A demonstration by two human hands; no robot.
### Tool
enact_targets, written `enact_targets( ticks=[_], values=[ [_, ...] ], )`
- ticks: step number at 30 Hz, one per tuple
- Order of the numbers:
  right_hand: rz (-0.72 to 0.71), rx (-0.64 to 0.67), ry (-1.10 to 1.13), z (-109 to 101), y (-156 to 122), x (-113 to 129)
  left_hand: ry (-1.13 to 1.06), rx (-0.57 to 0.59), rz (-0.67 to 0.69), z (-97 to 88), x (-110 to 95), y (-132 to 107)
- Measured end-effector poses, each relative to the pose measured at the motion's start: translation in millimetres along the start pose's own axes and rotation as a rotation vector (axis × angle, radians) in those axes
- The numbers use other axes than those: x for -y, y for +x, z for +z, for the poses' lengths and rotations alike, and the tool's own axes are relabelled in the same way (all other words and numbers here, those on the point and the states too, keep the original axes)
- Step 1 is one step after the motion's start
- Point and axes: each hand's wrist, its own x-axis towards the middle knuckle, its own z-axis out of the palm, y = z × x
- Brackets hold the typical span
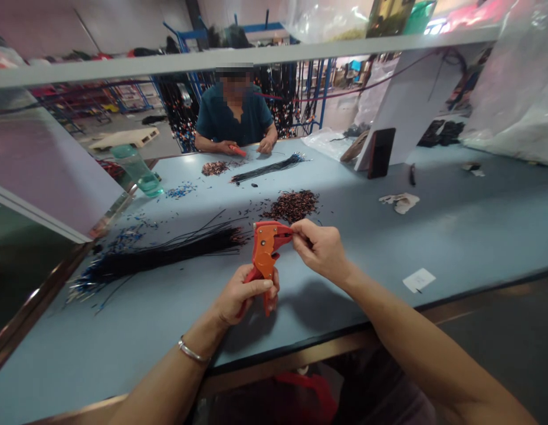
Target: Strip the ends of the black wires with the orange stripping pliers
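My left hand [251, 289] is wrapped round the handles of a red and orange wire stripper [265, 251], held up above the table with its jaws toward the right. Right at the mouth of those jaws, my right hand [320, 245] has thumb and fingers pinched together; whatever is between them is too small to make out. A thick bundle of black wires [167, 251] lies on the table to the left, its blue and silvery ends at the far left. Just behind the tool is a heap of small dark and copper-coloured pieces [294, 205].
Across the blue-grey table [366, 248] sits a co-worker [236, 115] holding a red tool [237, 150], beside a smaller wire bundle [269, 168]. A greenish bottle [138, 171] stands at the left. A dark phone-like slab [381, 153] leans on a white panel. A shelf [167, 68] crosses above.
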Motion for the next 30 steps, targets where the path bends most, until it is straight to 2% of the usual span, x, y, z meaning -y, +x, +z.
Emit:
enact_targets(
  ticks=[14,23,27,30],
  values=[
    [0.012,-0.031,-0.104,6.8,-6.7,-1.4,-0.021,-0.051,0.004,5.9,4.2,1.2],
    [0.05,-0.042,-0.037,8.6,-7.5,-0.5,-0.016,-0.106,-0.013,9.7,5.1,2.1],
    [0.098,-0.02,-0.007,11.8,-7.9,-2.6,-0.082,-0.174,-0.03,12.3,8.7,3.8],
    [0.129,-0.033,-0.017,14.1,-6.6,-3.9,-0.142,-0.144,-0.011,13.0,9.1,6.9]
  ],
)
